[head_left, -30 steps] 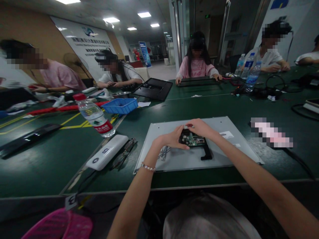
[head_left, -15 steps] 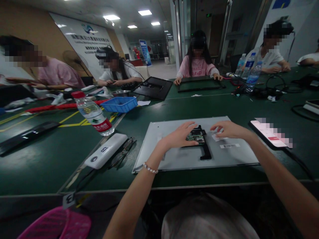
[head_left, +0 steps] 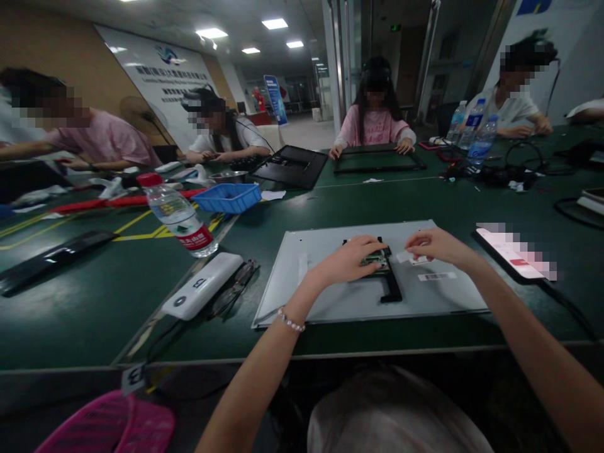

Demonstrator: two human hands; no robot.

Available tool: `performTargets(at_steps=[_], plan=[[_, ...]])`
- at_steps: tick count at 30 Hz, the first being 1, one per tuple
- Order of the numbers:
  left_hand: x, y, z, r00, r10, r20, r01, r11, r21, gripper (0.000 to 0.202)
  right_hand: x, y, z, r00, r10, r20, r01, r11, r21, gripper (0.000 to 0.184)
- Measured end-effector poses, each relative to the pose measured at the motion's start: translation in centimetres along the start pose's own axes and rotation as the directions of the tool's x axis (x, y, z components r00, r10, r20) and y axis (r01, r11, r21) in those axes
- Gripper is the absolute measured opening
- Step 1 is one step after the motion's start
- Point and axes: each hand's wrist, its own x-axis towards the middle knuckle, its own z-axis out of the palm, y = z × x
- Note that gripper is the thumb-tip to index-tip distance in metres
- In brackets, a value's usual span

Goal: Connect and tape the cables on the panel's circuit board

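Note:
A flat grey-white panel (head_left: 325, 308), like the back of a display, lies on the table in front of me. On its middle sits a green circuit board (head_left: 379, 263) with a black bracket (head_left: 391, 290). My left hand (head_left: 352, 258) lies over the board from the left, its thumb and fingers apart and resting on it. To the right, my right hand (head_left: 431, 244) is closed in a pinch above the panel. A small whitish piece (head_left: 419, 260), like tape or a label, shows at its fingertips. Below that is a barcode label (head_left: 436, 276) on the panel.
A phone (head_left: 514, 255) lies to the right. Left of the panel are glasses (head_left: 233, 289), a white power bank (head_left: 202, 286), a water bottle (head_left: 182, 220) and a blue tray (head_left: 227, 198). Across the table, a person holds a black frame (head_left: 380, 168). A pink basket (head_left: 108, 428) stands below.
My left hand has settled further over the board, its fingers covering more of it. My right hand has shifted slightly, with its fingertips drawn together at the whitish piece.

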Motion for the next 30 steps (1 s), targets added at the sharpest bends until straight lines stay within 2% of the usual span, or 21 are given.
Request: performTargets(at_steps=[6, 10, 15, 19, 21, 24, 30], plan=[[0.2, 0.5, 0.5, 0.999, 0.034, -0.020, -0.033, 0.999, 0.039, 0.039, -0.3, -0.9, 2.5, 1.000, 0.018, 0.025, -0.021, 0.986, 0.165, 0.013], [0.4, 0.8, 1.1, 0.997, 0.080, 0.004, -0.080, 0.993, 0.086, 0.037, -0.2, -1.3, 3.6, 0.999, 0.034, 0.012, -0.036, 0.984, 0.173, 0.011], [0.4, 0.8, 1.6, 0.993, 0.110, 0.045, -0.115, 0.985, 0.132, 0.034, 0.3, -0.7, 4.4, 0.999, 0.025, -0.038, -0.019, 0.988, 0.152, 0.013], [0.3, 0.8, 1.5, 0.995, 0.089, 0.040, -0.093, 0.987, 0.131, 0.037, 0.5, -0.1, 4.4, 0.993, -0.052, -0.104, 0.062, 0.993, 0.100, 0.014], [0.3, 0.9, 1.4, 0.997, 0.079, 0.016, -0.081, 0.989, 0.122, 0.039, 0.4, 0.0, 4.1, 0.992, -0.036, -0.118, 0.049, 0.994, 0.103, 0.016], [0.4, 0.9, 1.3, 0.997, 0.070, -0.010, -0.069, 0.992, 0.109, 0.039, 0.2, 0.0, 3.4, 0.996, 0.006, -0.093, 0.007, 0.990, 0.142, 0.020], [0.4, 1.2, 1.3, 0.996, 0.091, -0.004, -0.090, 0.991, 0.097, 0.040, -0.2, -0.2, 3.1, 0.998, -0.009, -0.055, 0.019, 0.983, 0.183, 0.020]])
